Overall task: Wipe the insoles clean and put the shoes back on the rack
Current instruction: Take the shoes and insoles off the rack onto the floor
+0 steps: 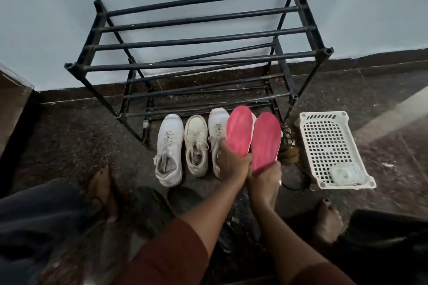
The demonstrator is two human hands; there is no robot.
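My bare feet (102, 192) rest on the dark speckled stone floor (69, 141). Above it my left grip (232, 165) is curled round the heel of the left pink insole (239, 132), and my right grip (262, 180) round the right pink insole (266, 143), side by side. Behind them three white shoes (169, 146) stand in a row on the floor, with a white perforated basket (322, 115) to their right. Beyond is the black bar rack (196, 39), against a pale blue-grey wall (46, 18).
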